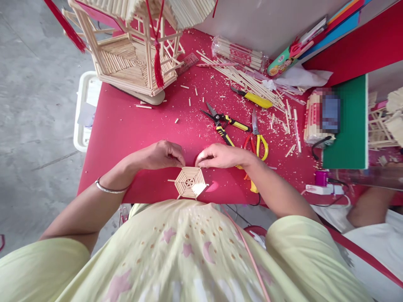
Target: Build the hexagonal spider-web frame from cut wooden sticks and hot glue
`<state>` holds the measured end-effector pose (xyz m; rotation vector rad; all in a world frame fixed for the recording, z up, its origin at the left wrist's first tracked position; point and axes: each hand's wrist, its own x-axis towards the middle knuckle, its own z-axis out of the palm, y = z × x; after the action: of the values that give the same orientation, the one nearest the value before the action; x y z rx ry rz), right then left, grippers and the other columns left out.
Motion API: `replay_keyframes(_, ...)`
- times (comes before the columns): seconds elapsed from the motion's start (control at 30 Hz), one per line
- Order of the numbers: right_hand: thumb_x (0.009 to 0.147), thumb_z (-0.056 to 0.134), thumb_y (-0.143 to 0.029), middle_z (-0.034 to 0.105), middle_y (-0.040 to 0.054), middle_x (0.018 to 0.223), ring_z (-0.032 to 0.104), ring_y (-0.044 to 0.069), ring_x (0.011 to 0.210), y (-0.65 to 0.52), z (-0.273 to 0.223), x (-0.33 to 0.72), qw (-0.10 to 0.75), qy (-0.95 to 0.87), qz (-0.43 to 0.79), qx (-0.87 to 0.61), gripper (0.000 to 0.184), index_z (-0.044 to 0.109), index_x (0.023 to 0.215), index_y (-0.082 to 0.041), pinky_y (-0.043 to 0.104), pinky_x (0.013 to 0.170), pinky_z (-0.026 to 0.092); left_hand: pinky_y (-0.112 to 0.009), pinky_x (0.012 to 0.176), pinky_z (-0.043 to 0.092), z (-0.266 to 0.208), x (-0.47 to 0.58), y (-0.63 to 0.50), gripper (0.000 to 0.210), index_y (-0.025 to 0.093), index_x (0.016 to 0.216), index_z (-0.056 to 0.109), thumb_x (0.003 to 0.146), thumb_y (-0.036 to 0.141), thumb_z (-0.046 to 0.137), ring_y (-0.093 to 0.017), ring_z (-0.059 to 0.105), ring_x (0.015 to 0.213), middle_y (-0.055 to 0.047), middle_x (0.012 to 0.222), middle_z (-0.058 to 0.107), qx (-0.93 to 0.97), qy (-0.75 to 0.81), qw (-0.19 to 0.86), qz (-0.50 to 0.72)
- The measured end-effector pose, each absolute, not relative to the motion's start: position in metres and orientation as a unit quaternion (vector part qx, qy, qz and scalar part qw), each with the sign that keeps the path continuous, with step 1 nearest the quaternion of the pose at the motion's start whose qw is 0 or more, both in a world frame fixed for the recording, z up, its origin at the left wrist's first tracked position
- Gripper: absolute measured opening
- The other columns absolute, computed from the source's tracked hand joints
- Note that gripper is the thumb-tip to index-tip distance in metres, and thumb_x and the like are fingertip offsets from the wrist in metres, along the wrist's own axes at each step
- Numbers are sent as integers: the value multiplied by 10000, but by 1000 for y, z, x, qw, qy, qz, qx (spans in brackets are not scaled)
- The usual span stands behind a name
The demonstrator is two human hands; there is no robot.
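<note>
A small hexagonal panel of pale wooden sticks [185,189] lies near the table's front edge, close to my body. Its sticks form rings around an open star-like centre, and spoke ends poke out at several corners. My left hand [166,155] pinches at the panel's upper left corner, fingertips pressed together. At the upper right corner, my right hand [217,156] is closed in a similar pinch. The fingers hide both of those corners, so any small stick between them cannot be made out. A bright patch of light falls on the panel's lower right part.
A stick-built pavilion model [135,58] with red tassels stands at the back left. Cutting pliers [222,121], scissors [256,134] and a yellow utility knife [255,98] lie beyond my right hand. Loose sticks [248,79] and shavings litter the red table [126,121]. Another person's arm [371,205] is at right.
</note>
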<state>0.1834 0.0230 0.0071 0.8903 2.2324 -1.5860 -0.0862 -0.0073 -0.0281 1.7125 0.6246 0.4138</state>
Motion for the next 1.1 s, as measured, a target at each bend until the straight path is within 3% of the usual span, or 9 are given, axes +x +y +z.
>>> replay_keyframes(0.7,969,616,-307,806,25,1052,704,147,918,22,4,184,118,772,-552,293,268,802,1132,-205,244,810,470,-235,689,541,-25,-87,-5,193,210,918,844,932,266,661,-159,707,772,-77,895,772,745,264,590,166)
replay_keyframes(0.87,967,605,-256,808,44,1087,722,137,893,20,7,184,109,757,-550,336,305,765,1219,-194,240,801,491,-220,722,549,-28,-90,-5,175,197,919,825,905,263,663,-150,715,799,-56,915,788,735,304,582,171)
replay_keyframes(1.1,982,579,-211,809,61,1088,739,142,882,9,24,181,111,753,-502,411,302,749,1230,-184,252,810,505,-213,580,492,-38,-91,-6,238,175,940,807,841,377,730,-130,645,637,-45,805,775,676,426,571,188)
